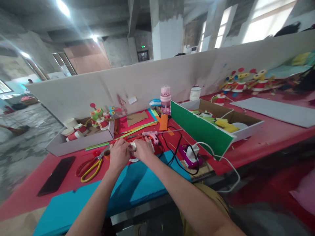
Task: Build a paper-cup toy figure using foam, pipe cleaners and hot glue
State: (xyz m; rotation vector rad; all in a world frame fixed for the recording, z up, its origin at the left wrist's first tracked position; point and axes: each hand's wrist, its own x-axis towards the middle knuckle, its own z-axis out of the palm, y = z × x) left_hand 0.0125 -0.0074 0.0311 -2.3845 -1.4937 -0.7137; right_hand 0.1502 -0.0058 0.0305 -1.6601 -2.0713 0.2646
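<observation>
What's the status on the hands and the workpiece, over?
Left hand, right hand both gripping small white piece. Piece partly hidden. Pink glue gun lying just beyond the hands.

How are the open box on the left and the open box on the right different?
The left box shows a pale wall toward the person, while the right box has a green panel standing along its near side.
The left box holds red-and-white cups and a green figure; the right box holds yellow things among other items.
Both are open-topped, with brown insides, on the red table cover.
</observation>
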